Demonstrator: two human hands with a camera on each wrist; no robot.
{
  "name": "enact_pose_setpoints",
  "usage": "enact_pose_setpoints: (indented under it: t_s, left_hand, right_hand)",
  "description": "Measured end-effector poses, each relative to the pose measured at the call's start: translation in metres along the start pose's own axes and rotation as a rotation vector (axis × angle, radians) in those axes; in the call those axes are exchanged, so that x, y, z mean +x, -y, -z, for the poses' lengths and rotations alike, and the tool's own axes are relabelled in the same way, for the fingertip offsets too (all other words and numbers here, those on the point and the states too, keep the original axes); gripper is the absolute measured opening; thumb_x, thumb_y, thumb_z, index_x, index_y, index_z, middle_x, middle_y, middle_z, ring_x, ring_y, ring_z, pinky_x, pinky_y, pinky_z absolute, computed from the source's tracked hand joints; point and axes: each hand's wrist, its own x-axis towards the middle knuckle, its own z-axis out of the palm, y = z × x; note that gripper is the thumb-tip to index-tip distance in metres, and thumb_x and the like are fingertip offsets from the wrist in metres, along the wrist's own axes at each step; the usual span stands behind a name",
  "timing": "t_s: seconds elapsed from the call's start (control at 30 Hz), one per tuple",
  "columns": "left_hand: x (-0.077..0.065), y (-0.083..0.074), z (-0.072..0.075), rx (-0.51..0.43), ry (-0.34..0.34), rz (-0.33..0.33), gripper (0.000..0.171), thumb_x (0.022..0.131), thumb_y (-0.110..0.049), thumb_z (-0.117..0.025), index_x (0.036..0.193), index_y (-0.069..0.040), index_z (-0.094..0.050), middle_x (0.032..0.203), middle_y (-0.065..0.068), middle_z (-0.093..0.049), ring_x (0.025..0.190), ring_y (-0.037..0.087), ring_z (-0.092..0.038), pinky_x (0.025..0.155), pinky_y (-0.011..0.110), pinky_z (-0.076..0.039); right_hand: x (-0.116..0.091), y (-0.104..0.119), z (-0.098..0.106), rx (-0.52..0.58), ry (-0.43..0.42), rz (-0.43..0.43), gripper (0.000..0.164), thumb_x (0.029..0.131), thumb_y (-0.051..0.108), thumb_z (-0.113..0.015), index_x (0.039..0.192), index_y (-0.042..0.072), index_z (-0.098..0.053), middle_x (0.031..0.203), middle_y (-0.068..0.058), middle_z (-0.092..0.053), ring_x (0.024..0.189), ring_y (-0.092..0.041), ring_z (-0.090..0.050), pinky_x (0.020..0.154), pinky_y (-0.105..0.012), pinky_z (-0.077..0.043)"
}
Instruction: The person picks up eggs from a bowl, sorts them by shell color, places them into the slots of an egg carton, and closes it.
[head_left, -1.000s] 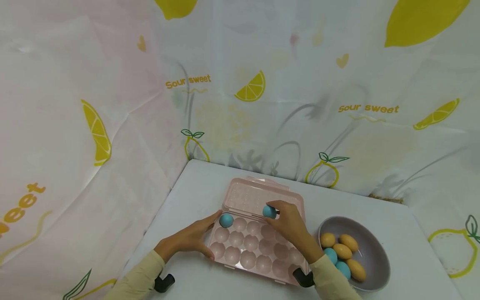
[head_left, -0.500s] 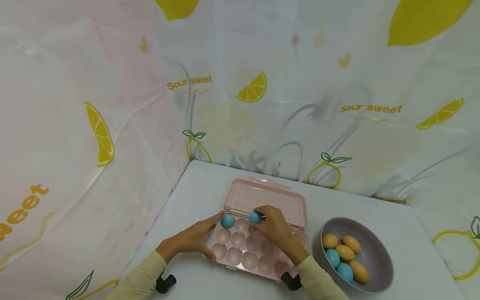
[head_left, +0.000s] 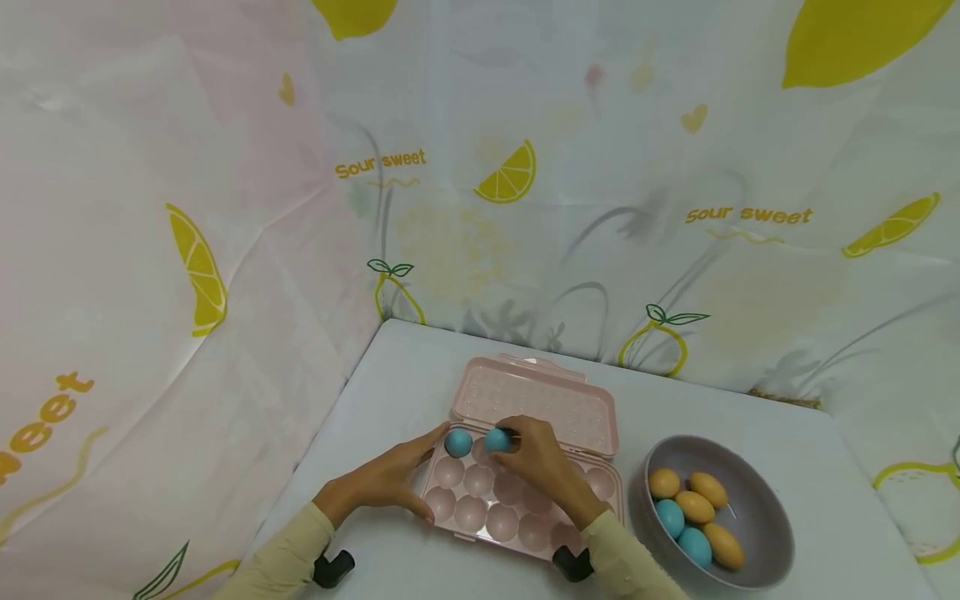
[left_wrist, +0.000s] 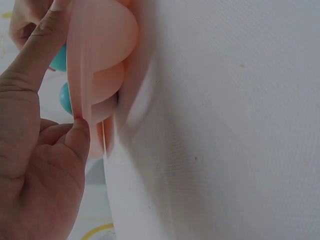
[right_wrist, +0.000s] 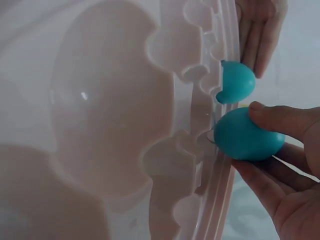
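Observation:
A pink plastic egg box (head_left: 503, 522) lies on the table, its hinged lid (head_left: 536, 400) folded open toward the back. My left hand (head_left: 386, 477) holds the box by its left end, thumb at the near corner and fingers at the far one. One blue egg (head_left: 458, 443) sits in the back left cup. My right hand (head_left: 542, 460) pinches a second blue egg (right_wrist: 248, 134) between thumb and fingers, over the back row, a short way right of the first. In the right wrist view this egg is right at the tray's surface. Most front cups show bare.
A grey bowl (head_left: 768, 533) stands right of the box, with several yellow eggs (head_left: 694, 507) and two blue eggs (head_left: 695, 547) in it. The white table (head_left: 390, 367) meets lemon-printed cloth walls at the back and left.
My right hand has carried its blue egg leftward along the back row, toward the egg in the corner cup. The left hand keeps its place on the box.

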Motion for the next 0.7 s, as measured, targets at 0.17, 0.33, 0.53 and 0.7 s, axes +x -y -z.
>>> enact_pose_setpoints:
  t_s: [0.17, 0.33, 0.53, 0.7]
  left_hand:
    - [0.001, -0.001, 0.0, -0.011, 0.001, 0.004, 0.126, 0.047, -0.051, -0.078, 0.141, -0.011, -0.005, 0.145, 0.001, -0.013, 0.128, 0.014, -0.021, 0.1, 0.032, -0.027]
    - [0.001, 0.0, 0.0, 0.002, 0.004, 0.013, 0.126, 0.047, -0.052, -0.078, 0.141, -0.011, -0.005, 0.145, 0.0, -0.012, 0.128, 0.013, -0.02, 0.1, 0.033, -0.027]
    - [0.002, 0.0, 0.001, -0.003, 0.005, 0.02, 0.126, 0.047, -0.052, -0.078, 0.141, -0.012, -0.005, 0.145, 0.0, -0.012, 0.128, 0.012, -0.019, 0.1, 0.033, -0.026]
    - [0.003, 0.0, 0.001, 0.001, 0.007, 0.014, 0.125, 0.047, -0.053, -0.077, 0.141, -0.012, -0.005, 0.145, 0.0, -0.012, 0.128, 0.013, -0.02, 0.1, 0.032, -0.027]
  right_hand:
    - [0.0, 0.001, -0.003, 0.016, -0.005, -0.002, 0.036, 0.067, 0.012, -0.074, 0.099, 0.001, -0.06, 0.093, -0.006, -0.06, 0.081, -0.013, -0.06, 0.067, -0.019, -0.049]
    - [0.001, 0.002, -0.005, 0.029, 0.038, -0.02, 0.035, 0.068, 0.012, -0.073, 0.098, 0.002, -0.061, 0.091, -0.004, -0.06, 0.081, -0.014, -0.06, 0.069, -0.022, -0.05]
    - [0.005, -0.001, -0.009, 0.063, 0.056, 0.006, 0.035, 0.067, 0.013, -0.075, 0.097, 0.002, -0.061, 0.091, -0.006, -0.06, 0.081, -0.016, -0.061, 0.069, -0.023, -0.05]
    - [0.01, -0.001, -0.011, 0.002, 0.062, 0.013, 0.035, 0.065, 0.017, -0.076, 0.095, 0.006, -0.062, 0.089, -0.002, -0.059, 0.079, -0.013, -0.059, 0.069, -0.023, -0.05]
